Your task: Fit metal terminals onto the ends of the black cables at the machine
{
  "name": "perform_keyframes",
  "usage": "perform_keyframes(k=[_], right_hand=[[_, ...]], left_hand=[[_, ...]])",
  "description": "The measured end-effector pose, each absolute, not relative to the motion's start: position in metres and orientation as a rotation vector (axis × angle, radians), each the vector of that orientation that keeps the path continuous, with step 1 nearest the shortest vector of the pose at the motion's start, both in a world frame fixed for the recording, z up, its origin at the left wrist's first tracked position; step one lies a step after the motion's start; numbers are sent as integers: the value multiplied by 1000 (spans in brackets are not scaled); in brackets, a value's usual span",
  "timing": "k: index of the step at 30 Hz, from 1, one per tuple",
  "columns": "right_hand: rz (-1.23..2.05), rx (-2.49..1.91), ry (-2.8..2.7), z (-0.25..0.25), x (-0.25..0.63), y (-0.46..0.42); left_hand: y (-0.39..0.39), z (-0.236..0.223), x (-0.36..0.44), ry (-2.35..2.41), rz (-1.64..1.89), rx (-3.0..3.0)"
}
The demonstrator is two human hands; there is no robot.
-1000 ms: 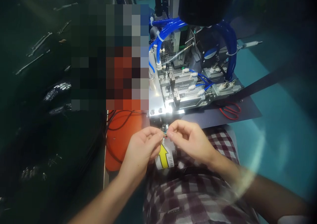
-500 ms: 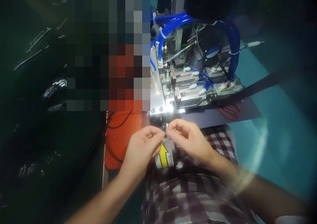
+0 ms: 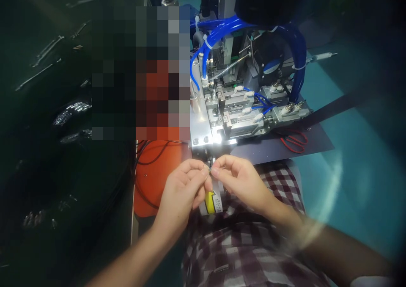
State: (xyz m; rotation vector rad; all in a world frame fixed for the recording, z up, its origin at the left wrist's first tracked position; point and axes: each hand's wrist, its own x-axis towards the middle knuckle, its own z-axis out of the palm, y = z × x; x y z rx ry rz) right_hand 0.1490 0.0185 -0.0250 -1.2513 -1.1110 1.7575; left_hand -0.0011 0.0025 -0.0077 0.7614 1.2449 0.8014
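My left hand [image 3: 187, 183] is closed in a pinch, thumb against forefinger, just in front of the machine's near end. Facing it, my right hand [image 3: 239, 177] pinches too, its fingertips almost meeting those of the left. A tiny piece [image 3: 209, 172] shows between the two sets of fingertips; it is too small to name. Below the hands is a pale cylinder [image 3: 219, 194] with a yellow arrow label [image 3: 209, 203], partly covered by my left fingers. Right behind the fingertips stands the metal machine [image 3: 203, 128] with its bright front corner.
Blue air tubes [image 3: 300, 67] arch over the machine's pneumatic cylinders [image 3: 242, 126]. Red-handled scissors or pliers [image 3: 294, 142] lie on the dark plate [image 3: 263, 151] at right. Black cables [image 3: 149, 158] cross the orange surface [image 3: 158, 181] at left. A blurred-out patch hides the area behind it.
Both hands stay together with small finger shifts. The left fingers have come lower over the yellow arrow, hiding more of it. The view has shifted slightly.
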Motion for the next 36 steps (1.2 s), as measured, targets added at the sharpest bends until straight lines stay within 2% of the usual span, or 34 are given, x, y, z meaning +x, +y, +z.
perform_keyframes(k=[7, 16, 19, 23, 27, 32, 36], right_hand=[[1784, -1233, -1200, -26, 155, 24], [1317, -1171, -1880, -25, 163, 30], [1353, -1073, -1861, -26, 162, 33], [1547, -1058, -1520, -31, 159, 33], [1672, -1102, -1276, -34, 157, 30], [1629, -1171, -1266, -38, 159, 30], [1581, -1219, -1264, -45, 158, 33]], left_hand=[[6, -5, -1, 1238, 753, 728], [7, -4, -1, 1237, 706, 730], [10, -4, -2, 1234, 664, 732], [13, -1, -6, 1240, 628, 761], [11, -1, -10, 1402, 692, 1233], [7, -14, -17, 1397, 739, 2102], [12, -24, -23, 1324, 659, 2377]])
